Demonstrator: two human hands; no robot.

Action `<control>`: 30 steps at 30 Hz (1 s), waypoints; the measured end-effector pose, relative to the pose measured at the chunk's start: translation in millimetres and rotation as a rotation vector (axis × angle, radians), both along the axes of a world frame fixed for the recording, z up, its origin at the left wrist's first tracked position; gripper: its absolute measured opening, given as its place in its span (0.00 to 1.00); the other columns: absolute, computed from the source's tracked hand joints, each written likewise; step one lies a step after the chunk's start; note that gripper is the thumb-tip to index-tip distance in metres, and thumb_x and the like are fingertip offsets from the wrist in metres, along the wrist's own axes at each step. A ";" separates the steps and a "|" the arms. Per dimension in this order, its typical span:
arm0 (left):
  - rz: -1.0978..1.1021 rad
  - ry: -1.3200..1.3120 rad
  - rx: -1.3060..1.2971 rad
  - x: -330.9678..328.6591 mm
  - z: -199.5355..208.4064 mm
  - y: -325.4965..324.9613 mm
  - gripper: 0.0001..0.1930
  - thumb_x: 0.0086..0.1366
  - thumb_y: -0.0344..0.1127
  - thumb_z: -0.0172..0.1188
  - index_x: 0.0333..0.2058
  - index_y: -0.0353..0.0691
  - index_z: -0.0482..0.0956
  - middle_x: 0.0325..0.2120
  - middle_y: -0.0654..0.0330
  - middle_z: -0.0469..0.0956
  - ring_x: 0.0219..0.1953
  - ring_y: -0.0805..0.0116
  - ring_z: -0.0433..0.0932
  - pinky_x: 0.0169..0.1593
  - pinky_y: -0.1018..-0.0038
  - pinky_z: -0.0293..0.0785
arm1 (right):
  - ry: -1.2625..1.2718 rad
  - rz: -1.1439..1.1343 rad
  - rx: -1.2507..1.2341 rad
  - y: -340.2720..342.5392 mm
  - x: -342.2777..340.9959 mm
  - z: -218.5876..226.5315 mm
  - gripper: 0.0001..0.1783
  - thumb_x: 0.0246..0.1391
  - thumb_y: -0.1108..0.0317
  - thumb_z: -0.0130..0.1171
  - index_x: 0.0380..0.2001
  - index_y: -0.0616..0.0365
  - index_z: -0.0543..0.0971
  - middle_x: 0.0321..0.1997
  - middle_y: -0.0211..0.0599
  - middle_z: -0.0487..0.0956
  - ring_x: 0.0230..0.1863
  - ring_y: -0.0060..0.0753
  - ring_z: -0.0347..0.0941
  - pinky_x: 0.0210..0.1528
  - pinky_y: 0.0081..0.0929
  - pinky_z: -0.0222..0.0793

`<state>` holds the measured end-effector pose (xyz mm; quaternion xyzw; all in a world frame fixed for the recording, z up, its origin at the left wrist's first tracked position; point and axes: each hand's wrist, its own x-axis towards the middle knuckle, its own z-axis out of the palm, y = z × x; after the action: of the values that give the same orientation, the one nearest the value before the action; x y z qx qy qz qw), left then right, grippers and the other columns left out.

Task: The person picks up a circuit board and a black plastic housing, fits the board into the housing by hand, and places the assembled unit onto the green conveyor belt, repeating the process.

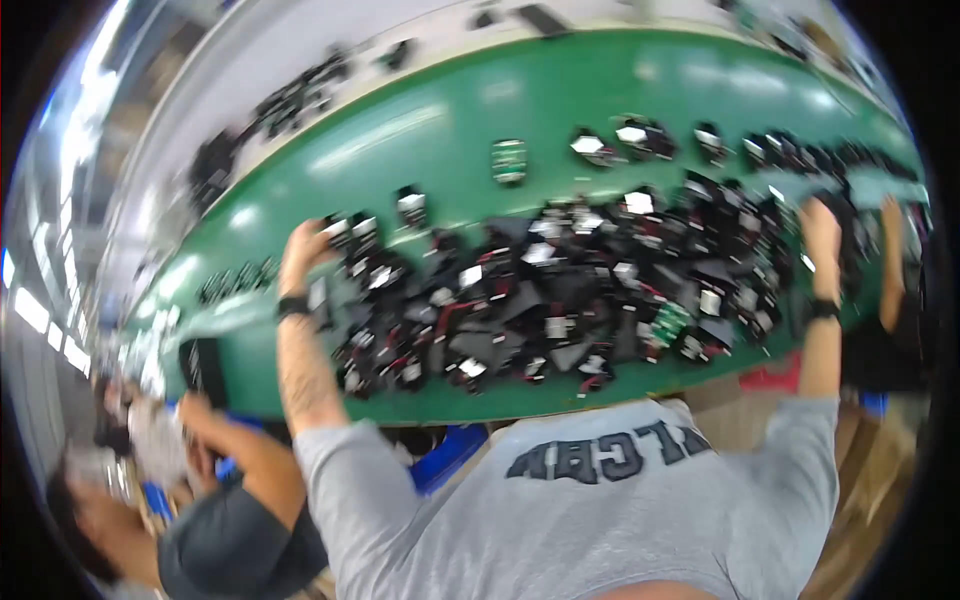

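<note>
My left hand (303, 250) reaches to the left end of a wide pile of small black parts (520, 300) with shiny metallic faces and some red wires. Its thumb and fingers look apart, the fingertips at a small black part (338, 234) on the pile's edge. At the pile's right end is my right hand (821, 232), close to more black parts; its fingers are blurred and partly hidden, so what they hold cannot be made out. Among the pile lies a green circuit board (670, 323). Dark bands circle both my wrists.
The pile lies on a green tabletop (450, 130). Beyond it are a separate green board (509, 161) and several single black parts (411, 206). A black box (203, 370) stands at the left. A co-worker (235, 520) sits at lower left; another person's arm (892, 262) shows far right.
</note>
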<state>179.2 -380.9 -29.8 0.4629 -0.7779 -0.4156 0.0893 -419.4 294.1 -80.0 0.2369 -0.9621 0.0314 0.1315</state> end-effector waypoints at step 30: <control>-0.128 0.721 0.765 -129.8 53.9 363.2 0.22 0.65 0.33 0.47 0.57 0.33 0.62 0.40 0.45 0.77 0.20 0.69 0.77 0.16 0.83 0.69 | -0.061 0.053 -0.027 -22.3 39.5 39.2 0.16 0.42 0.63 0.66 0.36 0.58 0.82 0.30 0.39 0.81 0.41 0.41 0.74 0.45 0.35 0.70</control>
<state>49.4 -17.7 24.2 0.2419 -0.5173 -0.8070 0.1504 -379.8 271.8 -40.8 0.2593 -0.9586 0.0552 0.1042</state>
